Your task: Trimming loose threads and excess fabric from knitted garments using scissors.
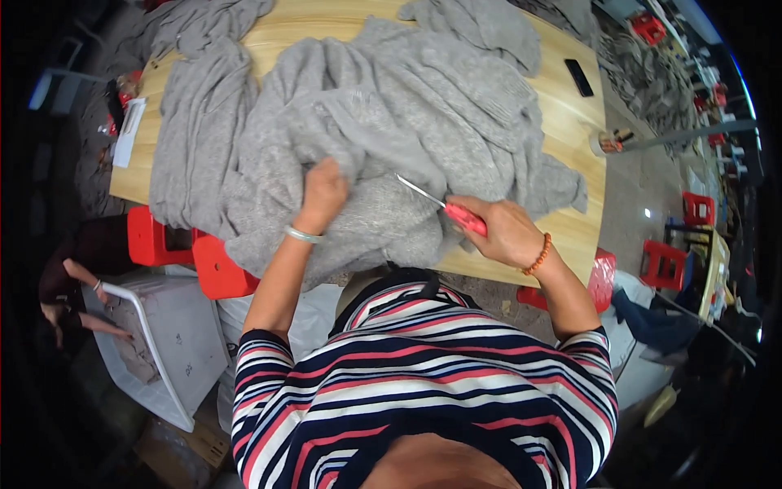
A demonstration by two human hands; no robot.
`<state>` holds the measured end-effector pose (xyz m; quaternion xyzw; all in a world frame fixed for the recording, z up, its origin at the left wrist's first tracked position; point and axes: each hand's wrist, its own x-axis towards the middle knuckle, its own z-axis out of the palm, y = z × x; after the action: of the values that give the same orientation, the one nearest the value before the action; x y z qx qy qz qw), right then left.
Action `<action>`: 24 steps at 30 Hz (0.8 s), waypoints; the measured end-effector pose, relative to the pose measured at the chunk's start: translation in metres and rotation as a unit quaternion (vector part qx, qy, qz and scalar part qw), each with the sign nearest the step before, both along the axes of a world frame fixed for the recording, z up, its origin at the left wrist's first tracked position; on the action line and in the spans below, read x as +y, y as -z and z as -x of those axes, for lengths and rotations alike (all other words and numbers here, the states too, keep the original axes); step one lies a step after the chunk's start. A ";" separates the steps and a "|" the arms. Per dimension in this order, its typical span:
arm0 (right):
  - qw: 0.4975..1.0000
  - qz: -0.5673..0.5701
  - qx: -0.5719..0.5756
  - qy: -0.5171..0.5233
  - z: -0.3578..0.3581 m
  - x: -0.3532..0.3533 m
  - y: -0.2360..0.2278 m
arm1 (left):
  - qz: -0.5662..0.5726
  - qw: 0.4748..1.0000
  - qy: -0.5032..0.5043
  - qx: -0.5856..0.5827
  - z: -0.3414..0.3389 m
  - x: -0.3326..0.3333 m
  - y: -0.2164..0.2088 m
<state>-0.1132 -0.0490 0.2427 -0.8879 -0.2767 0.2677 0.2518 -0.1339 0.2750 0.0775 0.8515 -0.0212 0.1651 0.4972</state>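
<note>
Grey knitted cloth, probably a knit garment, lies heaped over the table in front of me and hangs off its near edge. My left hand is closed on a fold of it, slightly blurred; the fingertips are hidden. In my right hand is a tool with a red handle and a thin, straight metal shaft, whose exact kind I cannot make out. Its tip points up and left, close above the knit, to the right of my left hand. Whether the tip touches the yarn cannot be seen.
More grey knits lie along the table's left side. A black phone and a cup of tools stand at the right. Red stools line the near edge. Another person's arm reaches into a white bin at lower left.
</note>
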 end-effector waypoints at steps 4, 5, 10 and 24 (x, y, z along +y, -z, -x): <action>0.999 -0.020 0.007 -0.041 0.009 -0.003 0.016 | -0.210 0.969 0.090 -0.099 -0.016 -0.006 -0.006; 0.999 -0.038 0.014 -0.026 0.014 -0.019 0.013 | -0.177 0.968 0.153 -0.086 -0.016 -0.026 -0.014; 0.999 0.004 0.002 -0.049 0.012 -0.029 0.011 | -0.202 0.967 0.125 -0.097 0.003 -0.022 -0.019; 0.998 -0.050 -0.023 -0.016 -0.006 -0.062 0.044 | -0.461 0.876 0.128 0.058 0.067 -0.027 -0.072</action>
<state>-0.1075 -0.1112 0.1988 -0.8758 -0.3093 0.2367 0.2850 -0.2013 0.2480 0.1498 0.9822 -0.1749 0.0220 0.0650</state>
